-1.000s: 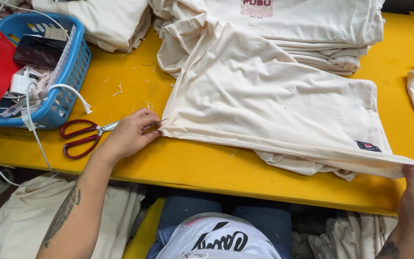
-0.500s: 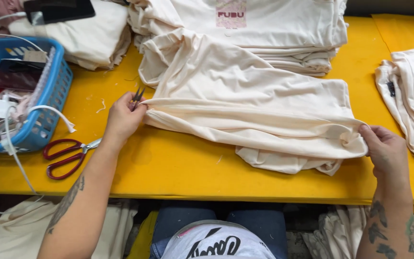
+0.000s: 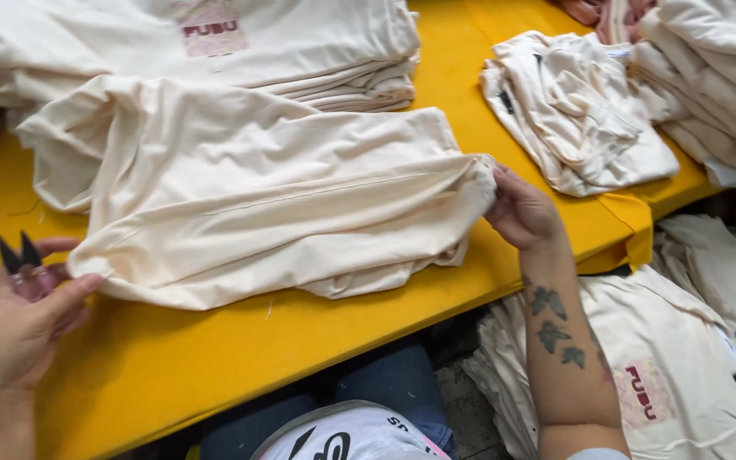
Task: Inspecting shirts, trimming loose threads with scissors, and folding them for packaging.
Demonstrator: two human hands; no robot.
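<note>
A cream T-shirt (image 3: 257, 196) lies stretched sideways across the yellow table (image 3: 215, 358), folded along its near edge. My left hand (image 3: 19, 324) pinches the shirt's left end with the thumb and also holds small black thread snips (image 3: 17, 260), points up. My right hand (image 3: 521, 209) grips the shirt's right end, bunching the cloth.
A stack of folded cream shirts (image 3: 300, 43) with a pink chest print lies behind. Crumpled cream shirts (image 3: 572, 111) sit at right, with more piled at the far right (image 3: 717, 77). Below the table's right edge lie further shirts (image 3: 666, 366).
The view has swung right, so the blue basket and red scissors are out of frame. Both hands have pulled the shirt taut along the table's near edge.
</note>
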